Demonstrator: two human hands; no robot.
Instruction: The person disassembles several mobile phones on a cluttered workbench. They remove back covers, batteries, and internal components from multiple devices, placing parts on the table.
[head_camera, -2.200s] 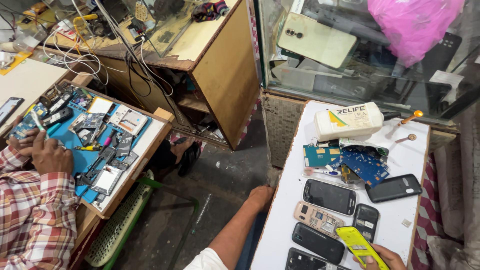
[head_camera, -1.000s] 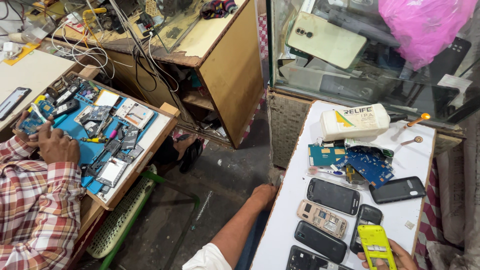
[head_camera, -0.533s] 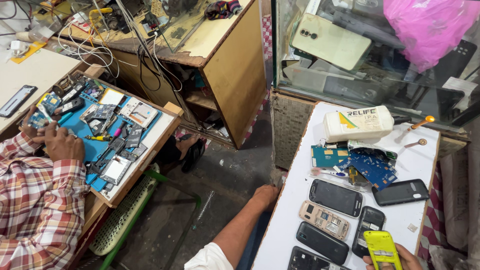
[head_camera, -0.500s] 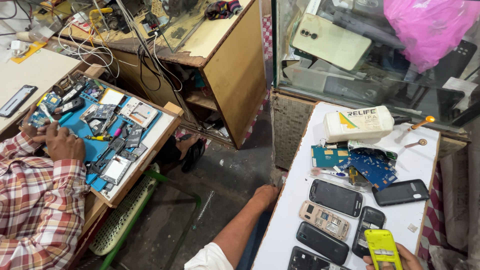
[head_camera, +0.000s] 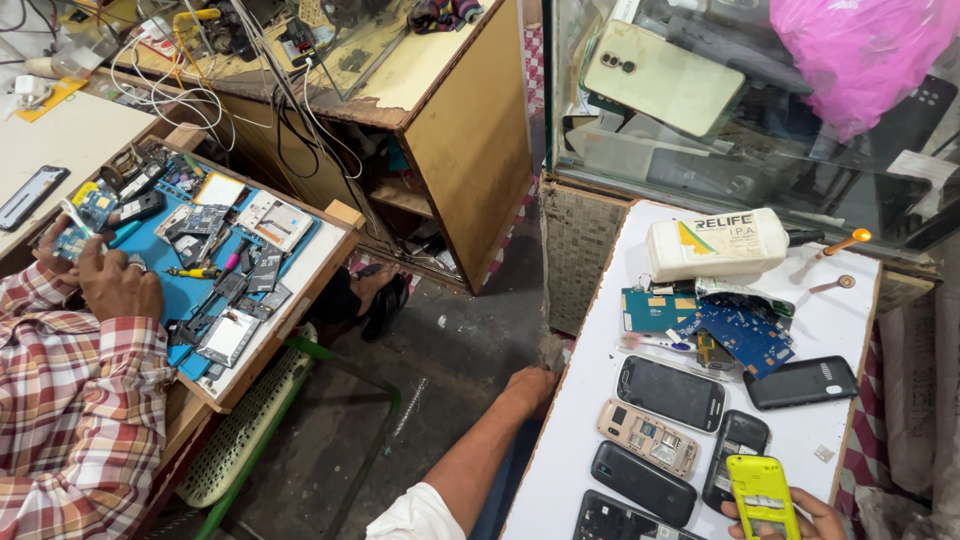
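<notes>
My right hand (head_camera: 812, 514) shows at the bottom edge, fingers closed on a yellow phone shell (head_camera: 763, 494) held just above the white table (head_camera: 580, 450). My left hand (head_camera: 530, 384) grips that table's left edge, the bare forearm running down to a white sleeve. Several phones lie by the yellow shell: a black one (head_camera: 670, 392), a beige open-backed one (head_camera: 648, 437), another black one (head_camera: 644, 482) and a dark one (head_camera: 803, 382). Blue circuit boards (head_camera: 738, 334) lie beyond them.
A white bottle (head_camera: 716, 243) lies on its side at the table's far end, next to an orange-handled tool (head_camera: 836, 246). Behind stands a glass case (head_camera: 740, 110). At left, a person in a plaid sleeve (head_camera: 75, 420) works over a blue mat (head_camera: 165, 270) strewn with phone parts.
My right hand turned the yellow phone shell more upright and drew it slightly toward me. The co-worker's hand shifted a little on the blue mat. My left hand stayed on the table edge.
</notes>
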